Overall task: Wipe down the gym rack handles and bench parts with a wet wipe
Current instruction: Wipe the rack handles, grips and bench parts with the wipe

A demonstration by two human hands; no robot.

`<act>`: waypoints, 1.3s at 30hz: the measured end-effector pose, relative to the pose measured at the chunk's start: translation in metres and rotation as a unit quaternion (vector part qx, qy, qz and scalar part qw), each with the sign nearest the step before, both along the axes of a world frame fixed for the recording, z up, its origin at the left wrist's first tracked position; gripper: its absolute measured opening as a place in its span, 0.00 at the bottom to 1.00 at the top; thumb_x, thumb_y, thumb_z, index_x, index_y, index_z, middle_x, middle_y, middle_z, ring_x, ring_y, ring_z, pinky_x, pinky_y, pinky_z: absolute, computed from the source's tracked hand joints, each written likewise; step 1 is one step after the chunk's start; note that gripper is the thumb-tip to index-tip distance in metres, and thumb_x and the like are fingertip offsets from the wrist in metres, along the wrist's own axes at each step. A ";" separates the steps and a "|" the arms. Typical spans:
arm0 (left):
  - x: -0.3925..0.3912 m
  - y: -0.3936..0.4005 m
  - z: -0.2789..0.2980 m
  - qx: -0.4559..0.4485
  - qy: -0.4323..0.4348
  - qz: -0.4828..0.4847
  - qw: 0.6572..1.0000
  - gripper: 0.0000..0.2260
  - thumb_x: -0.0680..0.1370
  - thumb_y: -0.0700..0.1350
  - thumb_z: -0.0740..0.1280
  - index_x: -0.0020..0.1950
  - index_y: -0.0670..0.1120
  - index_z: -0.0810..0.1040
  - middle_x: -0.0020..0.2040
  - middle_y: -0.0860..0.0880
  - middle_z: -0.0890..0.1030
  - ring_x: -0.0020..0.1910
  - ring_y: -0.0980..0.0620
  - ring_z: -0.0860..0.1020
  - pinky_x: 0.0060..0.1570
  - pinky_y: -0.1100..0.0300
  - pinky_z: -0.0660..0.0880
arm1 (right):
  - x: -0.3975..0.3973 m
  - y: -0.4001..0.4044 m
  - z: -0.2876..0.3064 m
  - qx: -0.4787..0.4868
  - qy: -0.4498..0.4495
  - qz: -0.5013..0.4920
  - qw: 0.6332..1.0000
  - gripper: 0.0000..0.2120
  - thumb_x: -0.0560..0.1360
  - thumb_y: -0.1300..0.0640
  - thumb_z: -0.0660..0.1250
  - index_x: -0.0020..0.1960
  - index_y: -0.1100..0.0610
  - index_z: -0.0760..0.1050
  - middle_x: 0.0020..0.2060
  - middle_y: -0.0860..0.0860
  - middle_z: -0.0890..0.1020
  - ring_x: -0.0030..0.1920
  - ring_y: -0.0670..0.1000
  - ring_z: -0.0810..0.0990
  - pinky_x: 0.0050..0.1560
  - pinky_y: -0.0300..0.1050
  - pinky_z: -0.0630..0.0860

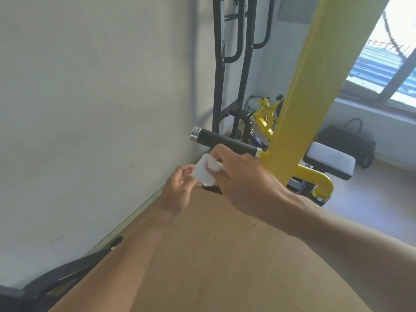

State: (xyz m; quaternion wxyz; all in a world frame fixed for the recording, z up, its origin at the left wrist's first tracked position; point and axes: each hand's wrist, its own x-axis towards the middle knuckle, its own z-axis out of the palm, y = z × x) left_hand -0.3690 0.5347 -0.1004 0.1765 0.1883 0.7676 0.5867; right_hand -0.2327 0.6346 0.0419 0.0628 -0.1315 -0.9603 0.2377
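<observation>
R hand (243, 176) grips 1 wipe (206, 171), L hand (180, 188) maybe touching.

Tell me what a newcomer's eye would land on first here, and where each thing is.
The bright yellow square steel post dominates, rising slantwise from centre to the top right. A black padded handle with a chrome end cap juts left from it at mid-frame. Just below, a crumpled white wet wipe sits between two hands: the right hand pinches it, the left hand meets it from the left.

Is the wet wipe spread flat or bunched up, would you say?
Bunched up: the wet wipe is creased and folded over itself, pinched by the right hand.
</observation>
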 end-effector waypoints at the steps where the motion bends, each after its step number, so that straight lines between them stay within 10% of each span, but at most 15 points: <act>1: -0.003 -0.001 0.009 0.022 0.008 0.008 1.000 0.05 0.82 0.48 0.65 0.57 0.51 0.78 0.56 0.55 0.82 0.62 0.55 0.78 0.62 0.60 0.72 | -0.002 0.004 0.012 -0.050 0.083 -0.033 0.995 0.08 0.82 0.56 0.61 0.59 0.47 0.73 0.35 0.44 0.78 0.26 0.40 0.71 0.22 0.32 0.65; 4: -0.008 0.001 0.041 0.090 0.048 0.030 0.994 0.12 0.81 0.58 0.62 0.61 0.56 0.78 0.59 0.59 0.82 0.64 0.58 0.78 0.67 0.56 0.71 | -0.015 0.019 0.031 0.092 0.255 -0.100 0.957 0.15 0.80 0.61 0.63 0.64 0.51 0.77 0.47 0.49 0.86 0.34 0.43 0.75 0.29 0.24 0.63; 7: -0.008 0.010 0.065 0.126 0.049 0.028 0.990 0.16 0.77 0.66 0.62 0.59 0.60 0.79 0.57 0.59 0.83 0.62 0.57 0.79 0.69 0.51 0.71 | -0.037 0.015 0.008 0.218 0.095 -0.089 0.967 0.20 0.79 0.58 0.63 0.71 0.55 0.70 0.61 0.53 0.80 0.55 0.54 0.80 0.51 0.43 0.75; 11: -0.008 0.016 0.078 0.126 0.057 0.014 0.990 0.13 0.79 0.63 0.61 0.56 0.62 0.81 0.55 0.57 0.84 0.59 0.55 0.81 0.67 0.47 0.73 | -0.034 0.012 -0.022 0.233 0.001 -0.039 0.972 0.40 0.79 0.33 0.52 0.80 0.59 0.50 0.78 0.53 0.59 0.78 0.56 0.56 0.77 0.54 0.55; 16: -0.004 0.022 0.084 0.111 0.102 0.037 0.988 0.09 0.83 0.54 0.60 0.55 0.57 0.80 0.51 0.61 0.83 0.51 0.62 0.79 0.55 0.61 0.72 | -0.048 0.030 -0.009 0.215 0.021 0.001 0.976 0.20 0.80 0.54 0.65 0.71 0.54 0.69 0.64 0.49 0.75 0.63 0.53 0.76 0.64 0.47 0.71; 19: -0.001 0.023 0.080 0.093 0.116 0.040 0.988 0.11 0.85 0.55 0.56 0.55 0.57 0.78 0.52 0.57 0.82 0.54 0.57 0.79 0.53 0.58 0.72 | -0.067 0.024 -0.014 0.232 0.032 0.020 0.972 0.19 0.80 0.51 0.67 0.68 0.54 0.71 0.57 0.50 0.78 0.55 0.51 0.80 0.57 0.46 0.77; 26: -0.005 0.015 0.084 0.057 0.111 0.005 0.992 0.10 0.84 0.54 0.58 0.58 0.57 0.78 0.53 0.60 0.79 0.52 0.67 0.75 0.50 0.69 0.67 | -0.034 0.019 -0.010 0.342 -0.019 -0.089 0.935 0.17 0.83 0.45 0.54 0.62 0.57 0.68 0.54 0.53 0.81 0.52 0.55 0.81 0.49 0.48 0.75; 34: -0.004 0.014 0.086 0.044 0.127 -0.005 0.991 0.12 0.83 0.56 0.57 0.59 0.57 0.78 0.58 0.55 0.82 0.59 0.54 0.79 0.59 0.56 0.72 | -0.062 0.012 -0.010 0.296 0.019 -0.028 0.955 0.16 0.83 0.47 0.55 0.62 0.58 0.68 0.51 0.53 0.79 0.52 0.55 0.79 0.56 0.52 0.72; 39: -0.011 0.009 0.092 0.028 0.113 -0.019 0.993 0.10 0.85 0.54 0.57 0.60 0.55 0.77 0.63 0.56 0.78 0.62 0.56 0.73 0.64 0.59 0.65 | -0.030 0.019 -0.003 0.446 -0.105 -0.101 0.883 0.10 0.82 0.52 0.55 0.54 0.59 0.68 0.43 0.55 0.78 0.43 0.55 0.78 0.49 0.52 0.68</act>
